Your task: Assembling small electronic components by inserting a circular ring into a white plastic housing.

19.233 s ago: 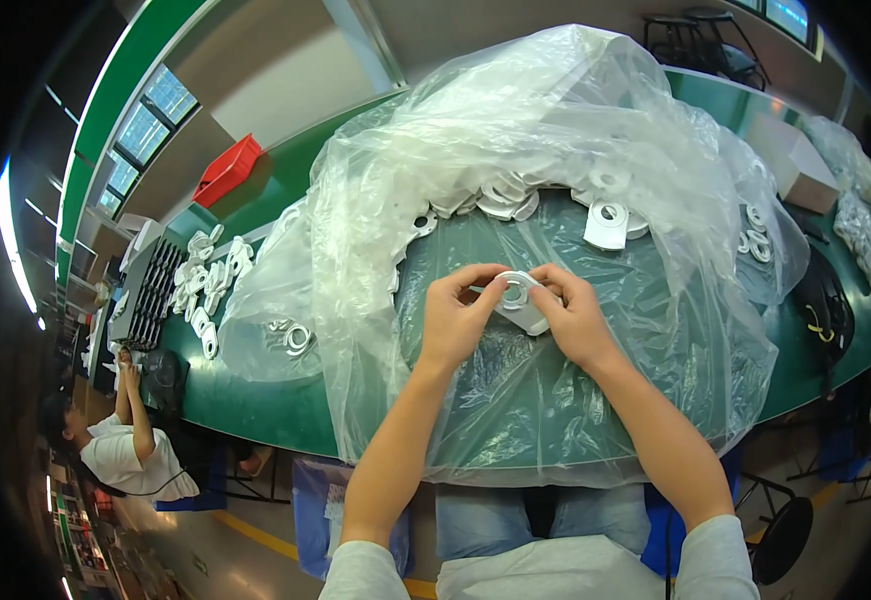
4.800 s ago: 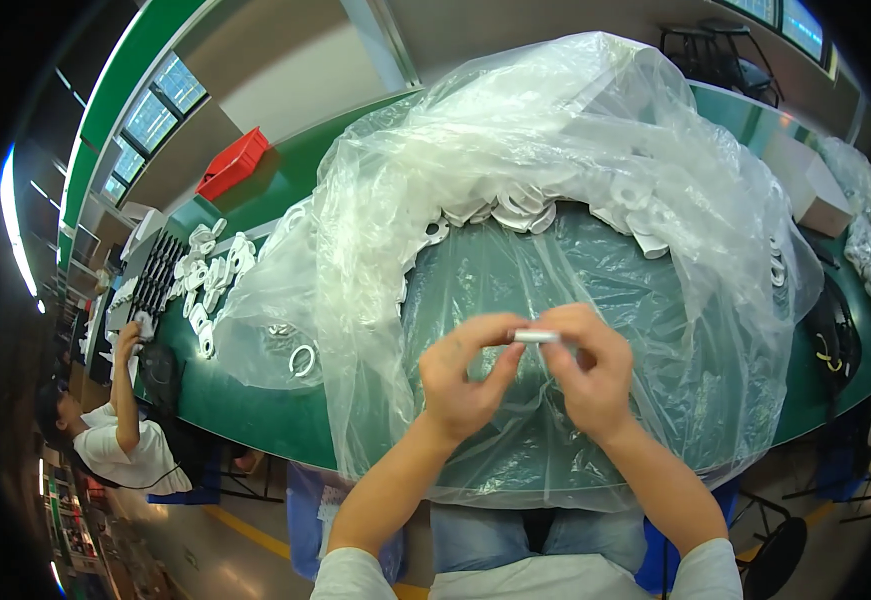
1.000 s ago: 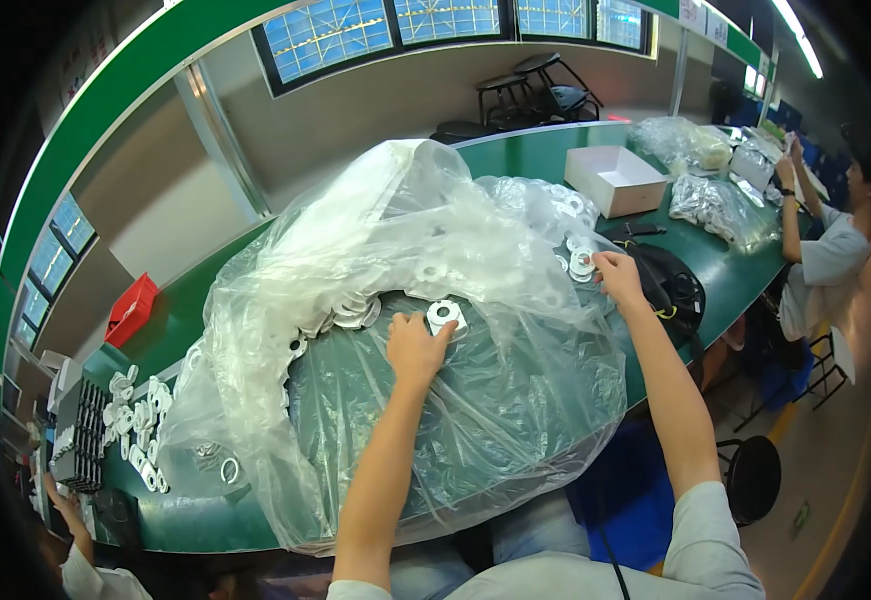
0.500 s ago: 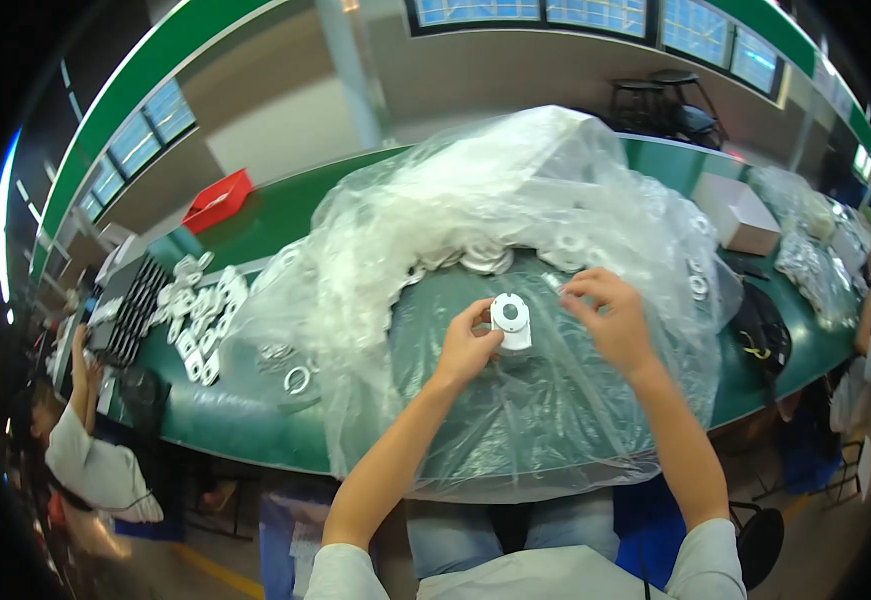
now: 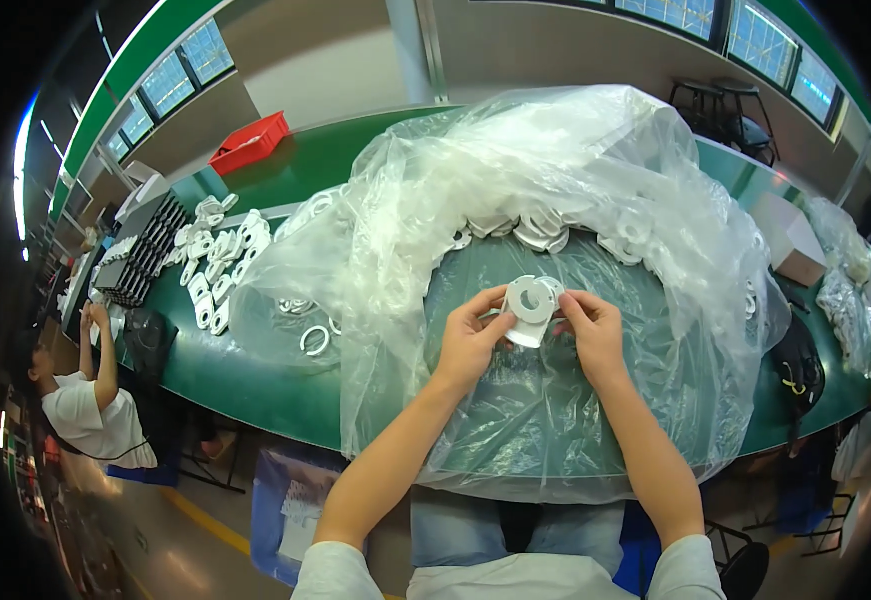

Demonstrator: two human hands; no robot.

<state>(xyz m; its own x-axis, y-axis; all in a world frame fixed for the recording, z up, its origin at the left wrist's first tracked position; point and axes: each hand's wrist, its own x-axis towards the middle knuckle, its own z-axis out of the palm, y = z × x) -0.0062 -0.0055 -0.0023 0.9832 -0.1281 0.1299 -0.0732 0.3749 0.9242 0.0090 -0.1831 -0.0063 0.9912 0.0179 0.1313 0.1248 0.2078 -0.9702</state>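
Over the plastic sheet (image 5: 383, 340), left hand (image 5: 469, 342) and right hand (image 5: 595, 332) have fingers gripping a white ringed part (image 5: 527, 334); left of the sheet, white pieces (image 5: 202, 309), 1 red bin (image 5: 251, 142); right, 1 pale box (image 5: 790, 240).

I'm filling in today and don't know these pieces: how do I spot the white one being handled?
Find the big clear plastic bag on the green table. Near its middle, look between the left hand and right hand. The white piece there, ring-shaped above a flat-ended tab, is finger-held, unlike the loose heap behind.
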